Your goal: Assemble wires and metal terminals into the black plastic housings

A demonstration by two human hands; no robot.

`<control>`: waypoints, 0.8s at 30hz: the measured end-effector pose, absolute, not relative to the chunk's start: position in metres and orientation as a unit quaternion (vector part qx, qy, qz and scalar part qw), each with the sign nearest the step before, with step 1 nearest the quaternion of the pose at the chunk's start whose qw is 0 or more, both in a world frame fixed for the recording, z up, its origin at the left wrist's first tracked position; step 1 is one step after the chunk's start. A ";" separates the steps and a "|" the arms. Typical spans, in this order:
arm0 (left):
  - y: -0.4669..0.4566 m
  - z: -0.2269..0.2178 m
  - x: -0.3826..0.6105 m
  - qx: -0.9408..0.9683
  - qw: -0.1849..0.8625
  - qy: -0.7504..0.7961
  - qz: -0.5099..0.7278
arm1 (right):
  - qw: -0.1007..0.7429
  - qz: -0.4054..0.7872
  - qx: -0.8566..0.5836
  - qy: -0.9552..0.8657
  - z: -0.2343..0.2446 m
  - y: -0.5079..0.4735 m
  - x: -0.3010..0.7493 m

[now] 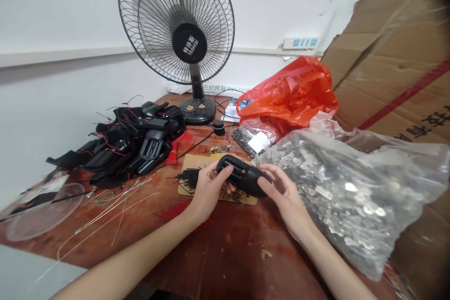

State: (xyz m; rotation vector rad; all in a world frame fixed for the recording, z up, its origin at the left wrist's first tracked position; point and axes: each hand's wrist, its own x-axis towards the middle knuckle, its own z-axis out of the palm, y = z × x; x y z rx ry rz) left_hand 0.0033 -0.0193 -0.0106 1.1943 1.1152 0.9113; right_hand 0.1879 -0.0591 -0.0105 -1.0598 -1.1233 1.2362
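Between my two hands is a black plastic housing (258, 182) with an open battery compartment facing up. My left hand (212, 185) grips its left end, the thumb lying over the compartment's edge. The right end is held by my right hand (284, 194), thumb on the near side and fingers on the far side. Small metal contacts show inside the compartment. Under the housing lies a tan board (186, 163), partly hidden by my hands, with a bunch of short black wires (188, 178) and small dark parts on it.
Similar black housings with red wires (140, 138) are heaped at left, near a clear plastic lid (45, 213) and loose thin wires (105, 204). A fan (198, 110) stands behind. At right are a bag of metal pieces (337, 197), an orange bag (291, 93) and cardboard (393, 47).
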 end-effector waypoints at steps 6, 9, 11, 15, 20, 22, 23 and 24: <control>-0.021 -0.014 0.006 0.472 0.623 0.486 0.391 | 0.477 0.579 -0.442 -0.492 -0.009 -0.059 0.187; -0.027 -0.009 0.014 0.441 0.669 0.441 0.404 | 0.460 0.625 -0.432 -0.460 -0.008 -0.061 0.184; -0.032 -0.005 0.017 0.425 0.689 0.421 0.409 | 0.437 0.642 -0.409 -0.479 -0.009 -0.064 0.181; -0.033 0.001 0.017 0.367 0.743 0.412 0.379 | 0.401 0.527 -0.425 -0.618 -0.013 -0.068 0.173; -0.028 0.007 0.013 0.337 0.752 0.429 0.370 | 0.518 0.168 -0.425 -0.723 -0.002 -0.067 0.181; -0.027 0.008 0.012 0.330 0.752 0.440 0.362 | 0.602 0.069 -0.426 -0.672 0.019 -0.065 0.196; -0.028 0.008 0.012 0.327 0.752 0.446 0.359 | 0.633 0.025 -0.434 -0.641 0.034 -0.064 0.206; -0.028 0.008 0.013 0.324 0.751 0.452 0.356 | 0.652 -0.022 -0.446 -0.612 0.051 -0.062 0.218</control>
